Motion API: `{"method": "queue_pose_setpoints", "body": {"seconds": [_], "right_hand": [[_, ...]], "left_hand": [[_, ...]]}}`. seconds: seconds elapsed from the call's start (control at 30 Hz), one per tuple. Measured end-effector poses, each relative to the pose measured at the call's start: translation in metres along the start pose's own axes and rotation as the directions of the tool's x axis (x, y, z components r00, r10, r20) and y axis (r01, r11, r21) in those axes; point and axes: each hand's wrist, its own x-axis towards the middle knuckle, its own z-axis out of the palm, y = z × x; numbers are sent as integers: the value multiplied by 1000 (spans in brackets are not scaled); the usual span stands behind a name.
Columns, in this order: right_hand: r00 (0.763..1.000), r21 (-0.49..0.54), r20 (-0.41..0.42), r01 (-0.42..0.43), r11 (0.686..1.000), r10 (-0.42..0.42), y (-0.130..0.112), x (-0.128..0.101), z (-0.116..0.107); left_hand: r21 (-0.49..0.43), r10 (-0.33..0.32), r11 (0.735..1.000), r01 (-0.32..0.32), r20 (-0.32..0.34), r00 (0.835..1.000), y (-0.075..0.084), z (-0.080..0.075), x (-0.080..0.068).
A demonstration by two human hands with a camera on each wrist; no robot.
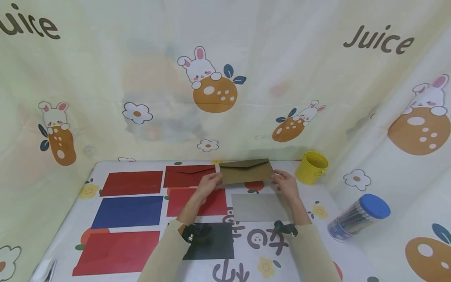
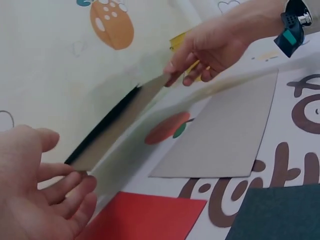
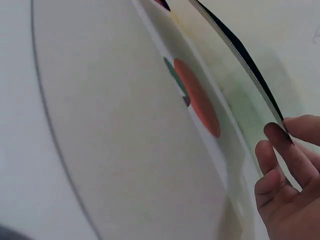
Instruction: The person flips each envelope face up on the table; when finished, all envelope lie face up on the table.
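Note:
A brown envelope (image 1: 246, 174) is held up at the far side of the table, its pointed flap along the top edge. My left hand (image 1: 210, 184) holds its left end; in the left wrist view the fingers (image 2: 75, 187) curl at the corner, the thumb standing off. At the other end my right hand (image 1: 286, 183) pinches the edge between thumb and fingers, as the right wrist view also shows. Below the raised envelope lies a grey envelope (image 1: 258, 207). A bright red envelope (image 1: 197, 201) lies under the left forearm.
Dark red envelopes (image 1: 132, 183), a blue one (image 1: 128, 211), a large red one (image 1: 118, 252) and a dark green one (image 1: 211, 243) lie flat around. A yellow bucket (image 1: 310, 172) and a blue-lidded pen jar (image 1: 354, 219) stand at right. A white object (image 1: 45, 270) sits front left.

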Motion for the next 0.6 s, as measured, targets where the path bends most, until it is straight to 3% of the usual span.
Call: {"method": "queue_pose_setpoints", "body": {"seconds": [0.2,0.6], "right_hand": [[1000,-104,5,-2,995,3,9,0,0],[999,-196,-36,-34,980,27,20,1,-2]], "left_hand": [[14,-12,1000,12,6,1000,1,7,-3],[29,7,1000,-7,8,1000,-5,17,1]]}}
